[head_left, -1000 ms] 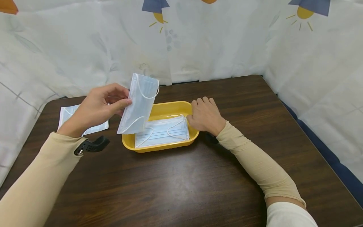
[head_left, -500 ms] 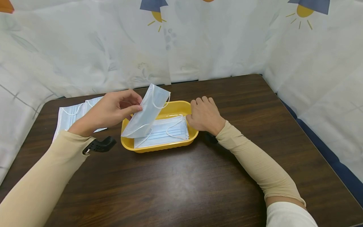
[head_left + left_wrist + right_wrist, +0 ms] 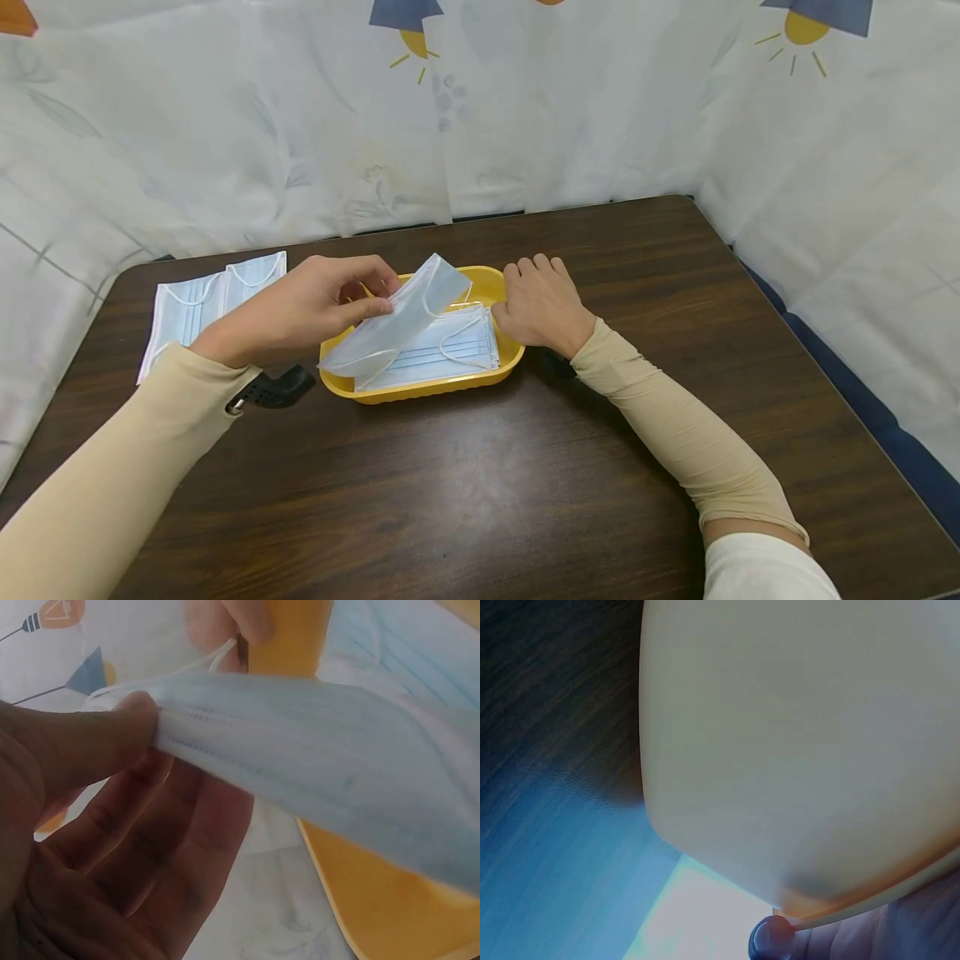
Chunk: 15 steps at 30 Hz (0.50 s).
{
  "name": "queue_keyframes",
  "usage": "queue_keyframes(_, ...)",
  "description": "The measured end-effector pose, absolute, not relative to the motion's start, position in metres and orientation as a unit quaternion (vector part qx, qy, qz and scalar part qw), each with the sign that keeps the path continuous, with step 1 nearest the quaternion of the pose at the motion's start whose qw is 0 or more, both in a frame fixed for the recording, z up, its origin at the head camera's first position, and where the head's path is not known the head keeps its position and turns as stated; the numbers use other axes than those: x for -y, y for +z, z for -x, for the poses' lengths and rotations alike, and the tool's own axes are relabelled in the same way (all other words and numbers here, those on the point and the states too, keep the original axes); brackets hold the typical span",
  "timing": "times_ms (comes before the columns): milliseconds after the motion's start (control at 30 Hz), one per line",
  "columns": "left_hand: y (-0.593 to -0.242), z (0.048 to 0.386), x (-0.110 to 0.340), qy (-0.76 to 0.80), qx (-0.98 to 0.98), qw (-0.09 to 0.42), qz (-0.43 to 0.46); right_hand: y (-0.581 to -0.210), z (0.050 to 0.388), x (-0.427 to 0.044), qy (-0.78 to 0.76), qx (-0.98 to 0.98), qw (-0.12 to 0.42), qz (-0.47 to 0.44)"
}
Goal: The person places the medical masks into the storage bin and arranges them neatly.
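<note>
My left hand (image 3: 322, 300) pinches a pale blue disposable face mask (image 3: 405, 321) by one edge, between thumb and fingers. In the left wrist view that mask (image 3: 315, 757) stretches out flat from the thumb. It hangs tilted over a yellow plastic tray (image 3: 487, 283), partly covering a stack of face masks (image 3: 453, 350) with white ear loops inside. At the tray's right end, my right hand (image 3: 546, 304) grips the rim. The right wrist view shows the tray's outer wall (image 3: 795, 750) large, with fingertips (image 3: 774, 939) at its rim.
Left of the tray, two face masks lie on the dark wooden table (image 3: 480, 483): one nearer (image 3: 180, 312) and one farther (image 3: 258, 273). The left forearm partly covers them. A white patterned curtain (image 3: 300, 125) stands behind the table and along its sides.
My left hand has moved right and down, bringing the held mask from upright to a low slant over the tray. More of the table masks shows. The right hand stays put.
</note>
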<state>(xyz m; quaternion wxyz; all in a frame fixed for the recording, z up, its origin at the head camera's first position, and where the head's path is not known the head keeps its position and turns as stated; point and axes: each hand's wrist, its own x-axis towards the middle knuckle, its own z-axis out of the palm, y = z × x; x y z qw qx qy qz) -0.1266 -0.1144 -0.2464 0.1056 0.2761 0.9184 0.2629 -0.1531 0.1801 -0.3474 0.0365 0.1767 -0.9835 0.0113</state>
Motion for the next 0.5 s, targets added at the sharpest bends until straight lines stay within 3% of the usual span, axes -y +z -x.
queue_keyframes(500,-0.2522,0.1343,0.1086,0.211,-0.893,0.154,-0.367,-0.3467,0.1529,-0.1794,0.014,0.983,0.035,-0.178)
